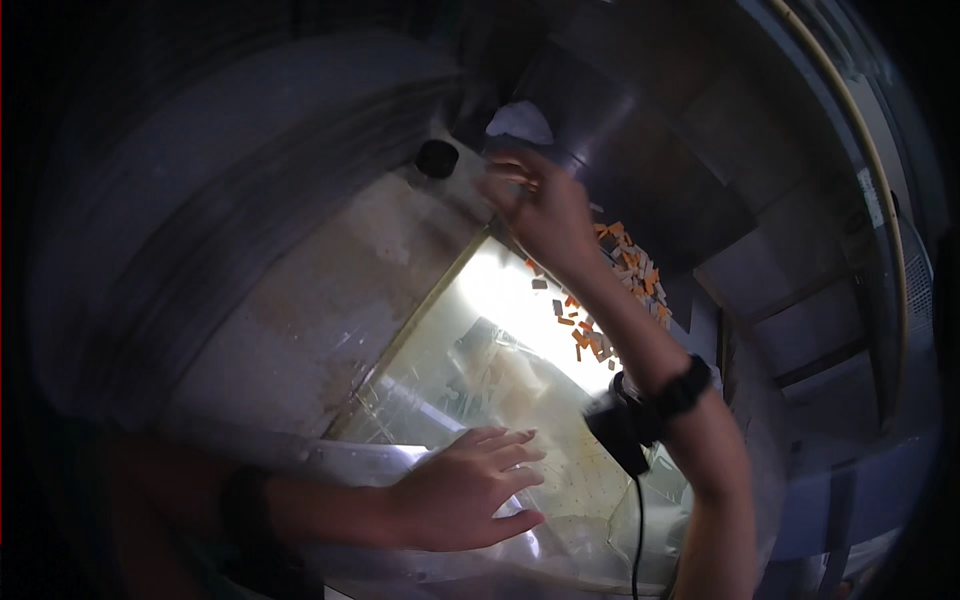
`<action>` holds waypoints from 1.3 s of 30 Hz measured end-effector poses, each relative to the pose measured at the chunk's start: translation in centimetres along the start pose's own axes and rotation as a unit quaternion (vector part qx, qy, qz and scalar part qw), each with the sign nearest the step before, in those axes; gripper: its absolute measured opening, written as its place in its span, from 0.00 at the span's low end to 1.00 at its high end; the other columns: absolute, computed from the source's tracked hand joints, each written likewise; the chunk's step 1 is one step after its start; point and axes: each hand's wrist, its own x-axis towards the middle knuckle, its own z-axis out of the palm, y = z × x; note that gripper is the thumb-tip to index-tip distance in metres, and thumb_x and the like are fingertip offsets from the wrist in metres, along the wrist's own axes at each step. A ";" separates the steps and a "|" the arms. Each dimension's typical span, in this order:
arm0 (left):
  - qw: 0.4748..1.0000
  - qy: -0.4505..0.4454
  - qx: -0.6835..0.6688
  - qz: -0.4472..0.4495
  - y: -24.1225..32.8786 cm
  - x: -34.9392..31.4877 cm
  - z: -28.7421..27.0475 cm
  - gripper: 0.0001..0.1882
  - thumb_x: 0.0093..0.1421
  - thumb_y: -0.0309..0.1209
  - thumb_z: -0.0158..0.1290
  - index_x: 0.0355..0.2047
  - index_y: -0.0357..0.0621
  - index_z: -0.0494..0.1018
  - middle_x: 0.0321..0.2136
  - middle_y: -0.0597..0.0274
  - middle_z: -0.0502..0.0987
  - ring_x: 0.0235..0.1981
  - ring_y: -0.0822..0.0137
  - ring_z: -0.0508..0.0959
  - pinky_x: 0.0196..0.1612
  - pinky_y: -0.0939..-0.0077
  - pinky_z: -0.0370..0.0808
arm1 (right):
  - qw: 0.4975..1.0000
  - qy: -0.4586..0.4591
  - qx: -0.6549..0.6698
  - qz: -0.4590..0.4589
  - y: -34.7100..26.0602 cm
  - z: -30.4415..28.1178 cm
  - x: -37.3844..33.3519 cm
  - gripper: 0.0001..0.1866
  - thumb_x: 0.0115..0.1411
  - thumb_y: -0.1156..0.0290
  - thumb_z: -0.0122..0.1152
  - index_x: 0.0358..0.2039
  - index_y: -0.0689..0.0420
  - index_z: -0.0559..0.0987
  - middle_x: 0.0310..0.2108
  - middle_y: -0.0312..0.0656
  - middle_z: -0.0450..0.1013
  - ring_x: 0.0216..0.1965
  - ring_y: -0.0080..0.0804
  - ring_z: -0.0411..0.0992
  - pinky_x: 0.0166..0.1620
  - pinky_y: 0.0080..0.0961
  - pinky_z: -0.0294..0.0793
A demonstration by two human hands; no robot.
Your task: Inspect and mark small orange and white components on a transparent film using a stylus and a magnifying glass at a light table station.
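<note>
My left hand is stretched out flat, fingers spread, above the near part of a lit, translucent panel. Clear plastic sheeting lies under and beside it. Farther off, my right hand hangs above the panel's far corner, its fingers curled in and slightly blurred; whatever they may hold cannot be made out. Just left of those fingers stands a round black object. Small orange and pale grey pieces lie heaped and scattered to the right of my right hand, some on the bright strip.
A crumpled white cloth or bag lies beyond my right hand. A worn pale board borders the panel on the left. A small black box with a cable hangs at my right wrist. A curved pale tube runs along the right.
</note>
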 end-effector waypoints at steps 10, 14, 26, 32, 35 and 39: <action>1.000 0.005 -0.015 -0.021 0.5 0.3 -0.2 0.15 0.48 0.36 0.55 0.34 0.42 0.71 0.44 0.57 0.69 0.51 0.57 0.64 0.54 0.63 0.58 | 0.984 -0.094 0.015 0.148 -0.3 1.1 2.1 0.27 0.38 0.62 0.66 0.40 0.62 0.74 0.38 0.51 0.71 0.42 0.38 0.70 0.44 0.23 0.68; 0.999 0.011 -0.033 -0.021 0.5 0.5 -0.5 0.15 0.47 0.36 0.55 0.34 0.42 0.71 0.44 0.57 0.69 0.51 0.57 0.64 0.54 0.62 0.58 | 0.973 -0.047 0.156 0.165 -0.5 -7.2 -5.1 0.26 0.38 0.69 0.66 0.40 0.63 0.74 0.34 0.46 0.74 0.36 0.30 0.72 0.40 0.21 0.70; 0.997 -0.077 -0.009 -0.015 1.3 -0.3 -1.6 0.16 0.48 0.39 0.55 0.30 0.40 0.70 0.42 0.55 0.70 0.49 0.54 0.66 0.52 0.62 0.61 | 0.968 -0.001 -0.043 0.248 -5.0 -15.4 -23.9 0.30 0.36 0.77 0.68 0.45 0.60 0.71 0.39 0.45 0.71 0.39 0.30 0.69 0.47 0.29 0.63; 0.986 -0.161 -0.044 -0.026 1.2 -1.0 -2.6 0.17 0.48 0.40 0.55 0.33 0.42 0.70 0.44 0.54 0.70 0.49 0.53 0.67 0.53 0.59 0.59 | 0.969 -0.073 -0.121 0.202 -5.0 -14.7 -25.6 0.31 0.35 0.73 0.69 0.44 0.59 0.70 0.42 0.45 0.70 0.38 0.31 0.70 0.46 0.32 0.63; 0.987 -0.159 0.001 -0.002 1.2 -0.2 -2.7 0.17 0.49 0.44 0.53 0.31 0.43 0.71 0.40 0.57 0.73 0.46 0.55 0.70 0.49 0.64 0.63 | 0.970 -0.104 -0.096 0.200 -5.2 -14.6 -25.6 0.30 0.38 0.69 0.68 0.44 0.58 0.70 0.44 0.45 0.69 0.40 0.30 0.70 0.47 0.32 0.61; 0.982 -0.190 0.018 0.012 1.5 1.5 -2.6 0.18 0.50 0.48 0.51 0.28 0.46 0.71 0.34 0.62 0.76 0.42 0.61 0.73 0.42 0.71 0.65 | 0.974 -0.163 -0.038 0.152 -4.4 -13.8 -26.9 0.29 0.40 0.69 0.66 0.44 0.61 0.68 0.42 0.49 0.69 0.39 0.34 0.69 0.48 0.33 0.60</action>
